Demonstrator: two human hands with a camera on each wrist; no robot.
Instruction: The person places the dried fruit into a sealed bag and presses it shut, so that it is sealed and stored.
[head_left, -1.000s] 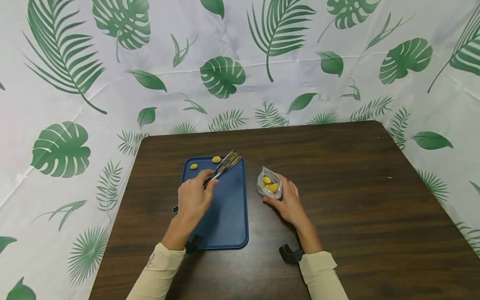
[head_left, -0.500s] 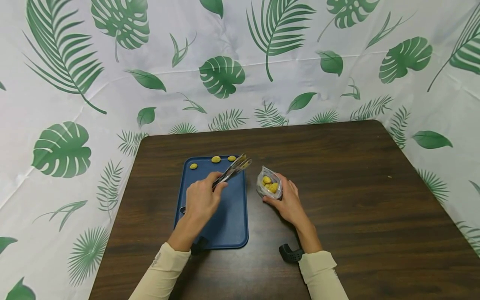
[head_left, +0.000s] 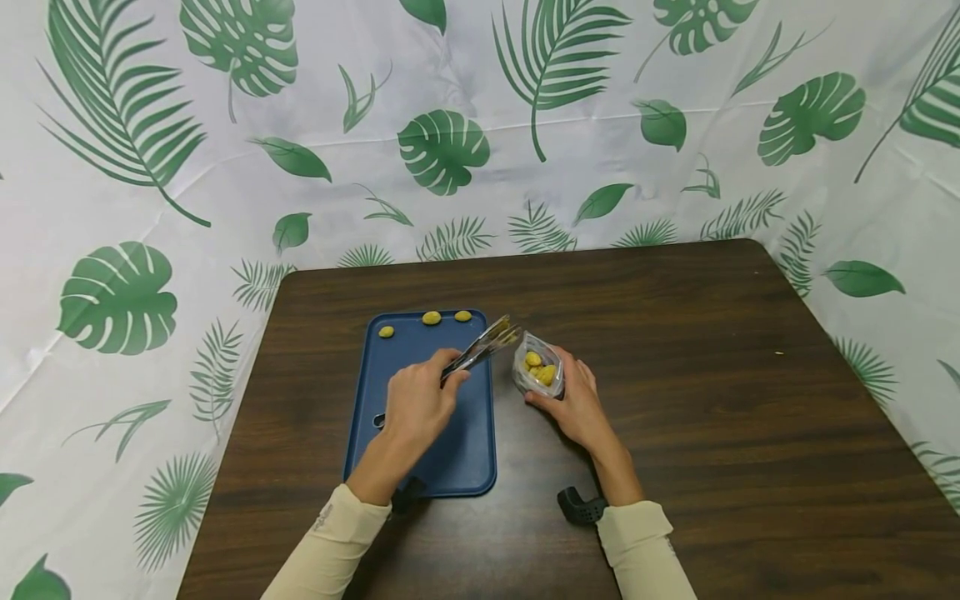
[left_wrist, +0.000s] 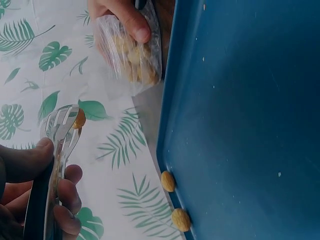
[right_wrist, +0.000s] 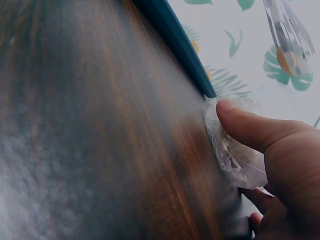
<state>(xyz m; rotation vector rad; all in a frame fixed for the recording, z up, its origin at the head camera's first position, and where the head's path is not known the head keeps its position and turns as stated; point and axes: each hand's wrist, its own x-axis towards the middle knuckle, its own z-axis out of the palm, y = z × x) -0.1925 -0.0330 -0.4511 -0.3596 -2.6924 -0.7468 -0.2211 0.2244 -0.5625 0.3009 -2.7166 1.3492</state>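
Observation:
My left hand [head_left: 418,396] grips metal tongs [head_left: 483,346] with dark handles, held over the right side of a blue tray [head_left: 450,467]. Between the tong tips sits a yellow-brown nut-like piece [left_wrist: 79,119], clearest in the left wrist view. The tips point toward a clear plastic bag [head_left: 519,377], close to its open mouth. My right hand [head_left: 576,407] holds that bag upright on the table, thumb at the near side. Several yellow pieces [head_left: 546,374] lie inside it. Along the tray's far edge rest three more pieces, one oval [head_left: 386,332] at the corner and another [head_left: 431,317] beside it.
The dark wood table [head_left: 712,400] extends far to the right of the bag. A small pale crumb [head_left: 779,353] lies there. Behind the table hangs a white leaf-print cloth [head_left: 570,150]. A black wrist mount [head_left: 581,507] sits below my right hand.
My left hand has moved right with the tongs, from above the tray's far edge to near the bag. The third piece on the tray has come into sight. My right hand stays put.

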